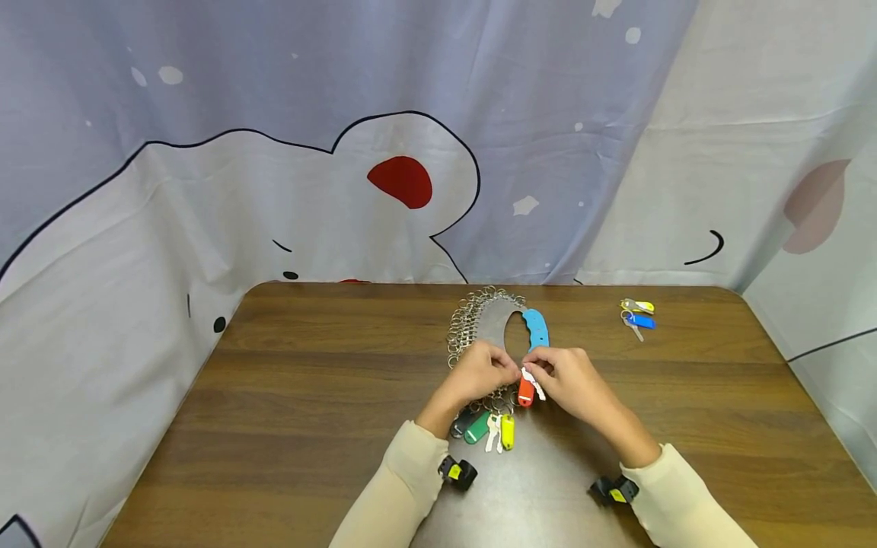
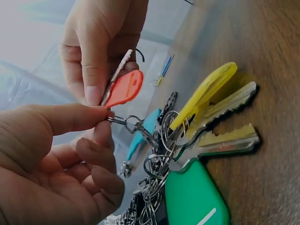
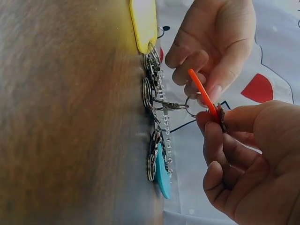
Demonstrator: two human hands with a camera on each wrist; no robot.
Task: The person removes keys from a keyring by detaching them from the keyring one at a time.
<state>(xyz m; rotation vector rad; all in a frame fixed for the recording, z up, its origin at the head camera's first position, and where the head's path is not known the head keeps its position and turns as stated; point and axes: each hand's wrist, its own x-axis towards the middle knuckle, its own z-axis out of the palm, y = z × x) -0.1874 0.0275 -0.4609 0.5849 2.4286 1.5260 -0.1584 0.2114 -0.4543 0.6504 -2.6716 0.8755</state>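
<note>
Step in hand: orange tag at the clip of the key organiser, both hands pinching.

On the wooden table (image 1: 308, 396) I see the large key holder (image 1: 489, 327) with its rows of rings and blue grip, lying just beyond the hands. My left hand (image 1: 479, 377) pinches a small metal clip (image 2: 123, 120); my right hand (image 1: 572, 380) pinches the orange key tag (image 2: 123, 89) and its key just beside it. I judge the next move calls for holding the clip steady and aligning the tag's ring precisely.
</note>
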